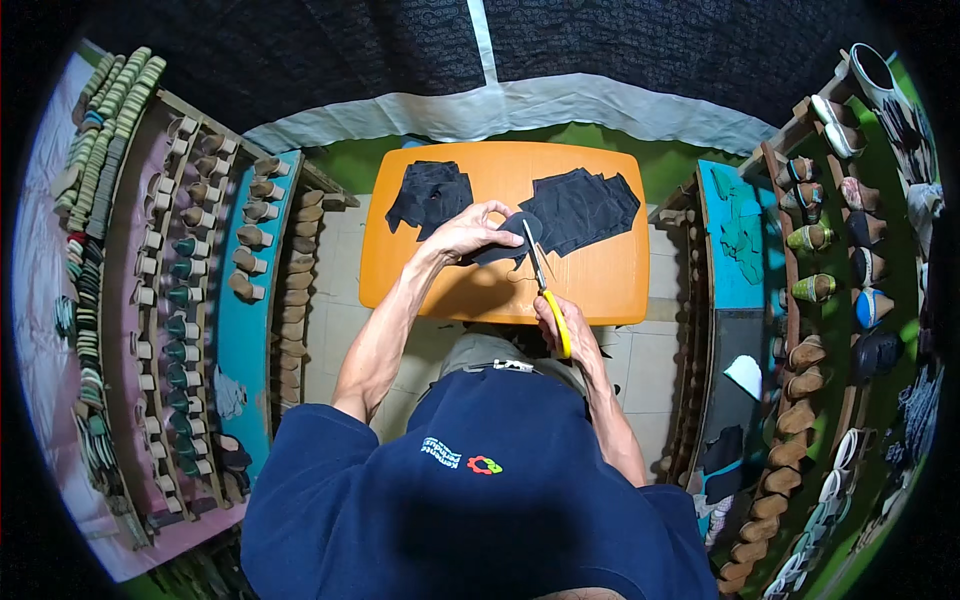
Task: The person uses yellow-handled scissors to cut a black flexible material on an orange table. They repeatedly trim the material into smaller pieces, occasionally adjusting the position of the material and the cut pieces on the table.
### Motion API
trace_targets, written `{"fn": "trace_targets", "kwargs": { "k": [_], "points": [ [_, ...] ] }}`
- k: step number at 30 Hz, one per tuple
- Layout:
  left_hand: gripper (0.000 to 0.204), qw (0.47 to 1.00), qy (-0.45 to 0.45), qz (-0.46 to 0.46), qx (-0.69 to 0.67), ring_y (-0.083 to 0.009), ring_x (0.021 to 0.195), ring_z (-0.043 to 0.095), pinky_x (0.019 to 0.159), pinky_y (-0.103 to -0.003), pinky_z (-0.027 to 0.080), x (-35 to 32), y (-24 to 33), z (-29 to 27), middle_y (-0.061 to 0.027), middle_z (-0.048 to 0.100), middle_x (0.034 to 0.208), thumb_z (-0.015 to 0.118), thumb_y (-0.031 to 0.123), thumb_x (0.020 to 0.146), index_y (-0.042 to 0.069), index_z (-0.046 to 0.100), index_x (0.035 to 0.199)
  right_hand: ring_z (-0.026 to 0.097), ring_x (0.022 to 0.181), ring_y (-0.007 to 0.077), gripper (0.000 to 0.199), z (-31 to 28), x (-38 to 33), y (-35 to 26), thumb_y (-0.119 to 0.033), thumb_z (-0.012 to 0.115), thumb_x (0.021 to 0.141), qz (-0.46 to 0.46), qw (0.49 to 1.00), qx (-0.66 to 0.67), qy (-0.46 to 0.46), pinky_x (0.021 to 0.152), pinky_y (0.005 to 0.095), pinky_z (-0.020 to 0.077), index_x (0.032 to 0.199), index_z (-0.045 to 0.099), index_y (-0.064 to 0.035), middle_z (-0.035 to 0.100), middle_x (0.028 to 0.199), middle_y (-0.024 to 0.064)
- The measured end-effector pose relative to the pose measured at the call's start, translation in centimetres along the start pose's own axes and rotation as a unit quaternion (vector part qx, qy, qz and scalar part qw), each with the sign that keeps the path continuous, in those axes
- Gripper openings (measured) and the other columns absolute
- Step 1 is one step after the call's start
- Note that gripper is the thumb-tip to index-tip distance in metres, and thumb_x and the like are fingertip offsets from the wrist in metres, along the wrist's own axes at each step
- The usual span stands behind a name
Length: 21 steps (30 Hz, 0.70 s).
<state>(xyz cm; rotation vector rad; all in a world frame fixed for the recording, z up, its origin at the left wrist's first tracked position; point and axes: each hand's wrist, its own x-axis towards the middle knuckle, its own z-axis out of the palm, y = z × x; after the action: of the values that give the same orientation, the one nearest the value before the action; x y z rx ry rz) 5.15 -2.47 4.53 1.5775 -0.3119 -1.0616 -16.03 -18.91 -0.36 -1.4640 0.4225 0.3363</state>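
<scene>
My left hand is closed on a black piece of material, its fingers pinching the piece above the near half of the orange table. My right hand grips the yellow handles of a pair of scissors. The metal blades point away from me and lie against the right edge of the black piece, parted at the tips. At the table's left lies a heap of black scraps. To the right rests a stack of black cut pieces with angular edges.
The orange table stands in front of me. Racks of wooden shoe lasts line the left side, with more lasts and shoes on the right. Green material lies on a blue shelf at right. A dark curtain hangs behind.
</scene>
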Motion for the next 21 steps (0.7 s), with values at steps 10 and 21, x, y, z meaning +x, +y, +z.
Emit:
{"fn": "trace_targets", "kwargs": {
  "k": [10, 21],
  "points": [
    [0.049, 0.999, -0.008, 0.012, -0.044, -0.0103, 0.08, 0.07, 0.074, -0.022, 0.053, 0.3, -1.2, -0.3, -0.011, 0.075, 0.091, 0.082, 0.01, 0.08, 0.002, 0.054, 0.119, 0.04, 0.043, 0.005, 0.046, 0.7, -0.5, -0.4, -0.051, 0.064, 0.095, 0.002, 0.999, 0.015, 0.032, 0.039, 0.0244, 0.0326, 0.075, 0.051, -0.0121, 0.041, 0.055, -0.0062],
    [0.03, 0.99, 0.085, 0.053, -0.102, -0.0099, 0.08, 0.069, 0.073, -0.022, 0.055, -0.4, -2.2, 1.3, -0.0089, 0.074, 0.094, 0.08, 0.016, 0.084, -0.002, 0.067, 0.103, 0.042, 0.043, 0.0084, 0.052, 0.4, 0.4, 0.9, -0.058, 0.058, 0.096, -0.005, 0.996, 0.081, -0.032, 0.04, 0.0256, 0.0377, 0.084, 0.054, -0.0073, 0.043, 0.057, -0.0028]
  ]
}}
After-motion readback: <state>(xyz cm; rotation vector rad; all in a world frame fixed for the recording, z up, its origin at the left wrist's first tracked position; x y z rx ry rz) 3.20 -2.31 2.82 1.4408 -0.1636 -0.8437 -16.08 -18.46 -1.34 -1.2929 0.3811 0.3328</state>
